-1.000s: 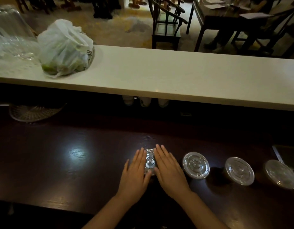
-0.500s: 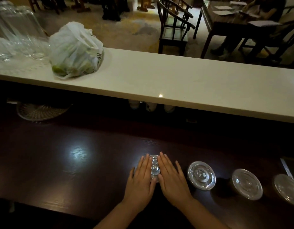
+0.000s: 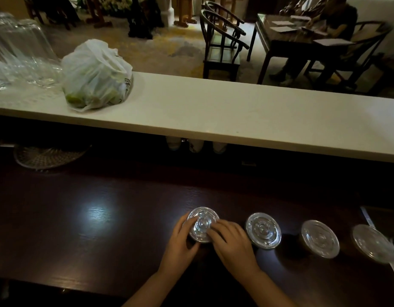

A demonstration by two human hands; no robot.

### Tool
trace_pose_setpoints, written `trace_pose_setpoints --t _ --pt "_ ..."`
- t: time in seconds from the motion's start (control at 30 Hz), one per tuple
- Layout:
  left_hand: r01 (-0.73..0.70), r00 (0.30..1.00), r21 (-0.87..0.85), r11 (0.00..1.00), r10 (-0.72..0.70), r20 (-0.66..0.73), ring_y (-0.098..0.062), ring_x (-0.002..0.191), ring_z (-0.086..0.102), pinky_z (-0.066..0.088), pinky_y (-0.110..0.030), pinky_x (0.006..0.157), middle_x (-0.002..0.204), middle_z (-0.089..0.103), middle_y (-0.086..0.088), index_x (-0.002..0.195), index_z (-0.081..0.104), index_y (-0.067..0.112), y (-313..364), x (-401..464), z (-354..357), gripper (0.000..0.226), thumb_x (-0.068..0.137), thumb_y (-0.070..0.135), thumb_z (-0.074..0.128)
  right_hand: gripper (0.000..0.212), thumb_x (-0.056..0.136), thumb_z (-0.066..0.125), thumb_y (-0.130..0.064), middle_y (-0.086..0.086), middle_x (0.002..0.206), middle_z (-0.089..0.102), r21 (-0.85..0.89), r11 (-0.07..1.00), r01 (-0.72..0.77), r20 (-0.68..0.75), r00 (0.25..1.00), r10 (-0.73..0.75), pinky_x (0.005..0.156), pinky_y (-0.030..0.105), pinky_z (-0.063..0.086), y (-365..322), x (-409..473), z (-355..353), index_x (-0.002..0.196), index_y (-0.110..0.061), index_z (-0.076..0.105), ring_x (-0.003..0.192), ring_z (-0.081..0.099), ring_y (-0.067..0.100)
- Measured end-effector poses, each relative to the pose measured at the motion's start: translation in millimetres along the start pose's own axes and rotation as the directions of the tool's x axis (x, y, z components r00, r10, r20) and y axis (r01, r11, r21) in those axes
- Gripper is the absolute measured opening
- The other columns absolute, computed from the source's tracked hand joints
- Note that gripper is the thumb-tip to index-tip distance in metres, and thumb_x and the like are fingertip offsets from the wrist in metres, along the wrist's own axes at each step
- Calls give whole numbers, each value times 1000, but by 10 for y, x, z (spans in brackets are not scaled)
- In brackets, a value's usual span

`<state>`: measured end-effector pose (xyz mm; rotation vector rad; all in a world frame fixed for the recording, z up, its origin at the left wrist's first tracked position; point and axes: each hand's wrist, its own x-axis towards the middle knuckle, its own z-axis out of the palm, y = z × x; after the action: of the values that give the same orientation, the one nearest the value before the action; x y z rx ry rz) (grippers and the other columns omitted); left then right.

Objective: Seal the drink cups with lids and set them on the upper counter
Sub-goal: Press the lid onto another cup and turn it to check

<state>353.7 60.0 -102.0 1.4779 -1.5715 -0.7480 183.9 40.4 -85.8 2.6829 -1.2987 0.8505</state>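
Several drink cups with clear plastic lids stand in a row on the dark lower counter (image 3: 98, 235). My left hand (image 3: 180, 242) and my right hand (image 3: 232, 242) curl around the sides of the leftmost cup (image 3: 202, 223), fingers at the lid's rim. To its right stand three more lidded cups: one (image 3: 263, 231) close by my right hand, another (image 3: 320, 238) further on, and a last one (image 3: 372, 243) near the right edge. The white upper counter (image 3: 236, 111) runs across the view behind them.
A white plastic bag (image 3: 96, 76) with greenish contents lies on the upper counter at the left, beside clear plastic packaging (image 3: 18, 54). A woven tray (image 3: 47, 157) sits under the upper counter. Wooden chairs (image 3: 222, 41), a table and a seated person lie beyond.
My hands lay flat on top of the leftmost cup's lid; now they have slid apart and curled around the cup's sides, uncovering the lid. The camera view has tilted slightly.
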Motion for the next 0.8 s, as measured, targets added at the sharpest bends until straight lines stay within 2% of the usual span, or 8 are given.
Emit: trace_pose_setpoints --t 0.17,0.3,0.4,0.5,0.57,0.63,0.7,0.8 --pt "23 998 -22 999 -24 -61 19 118 34 28 0 95 126 41 19 121 53 21 42 69 -45 62 69 -1 78 5 82 61 -9 1 79 62 -57 982 180 -9 984 -180 80 27 45 29 242 -55 79 -13 63 81 57 17" --pt "67 986 -144 987 -87 -143 13 114 45 38 -3 89 123 51 9 120 52 25 112 104 -80 64 69 -5 76 4 81 64 -14 1 80 60 -31 975 218 53 975 -216 74 26 42 88 468 -175 80 -13 60 77 56 18" --pt "157 953 -333 930 -231 -196 -4 111 56 47 -20 91 126 55 5 126 47 31 208 208 -105 66 75 -3 71 11 82 58 -26 -1 81 60 8 994 109 64 992 -109 60 26 44 93 693 -316 82 -16 60 74 55 16" --pt "200 911 -502 842 -348 -222 -16 115 54 48 -16 87 131 48 -4 128 41 26 329 334 -111 56 84 -1 62 9 78 64 -25 -5 81 60 154 960 -233 6 972 235 54 26 48 69 915 -424 85 -18 63 74 58 12" --pt "207 890 -497 843 -373 -262 -16 118 50 44 -10 84 134 46 -7 127 41 27 399 375 -127 47 89 3 57 9 76 72 -16 -6 80 61 339 817 -466 2 869 495 62 20 47 56 1027 -465 82 -17 66 71 58 8" --pt "170 899 -492 854 -338 -276 -11 119 48 42 -12 90 135 47 -6 128 45 22 491 404 -189 39 92 8 53 9 77 72 -10 -5 77 63 516 635 -575 43 757 651 65 10 45 70 1104 -486 79 -16 67 71 60 8" --pt "68 933 -443 894 -214 -290 -3 122 45 39 -25 102 137 47 -2 129 47 21 629 461 -314 38 91 21 51 11 81 69 -7 -1 77 66 689 409 -598 152 671 726 69 15 51 56 1160 -506 78 -16 64 75 64 15" --pt "-173 956 -210 962 113 -271 4 128 36 28 -12 104 140 43 -1 129 48 18 826 604 -580 45 87 34 44 8 87 59 -4 12 85 65 855 1 -518 335 554 762 68 32 56 -31 1206 -566 83 -11 61 83 64 23"
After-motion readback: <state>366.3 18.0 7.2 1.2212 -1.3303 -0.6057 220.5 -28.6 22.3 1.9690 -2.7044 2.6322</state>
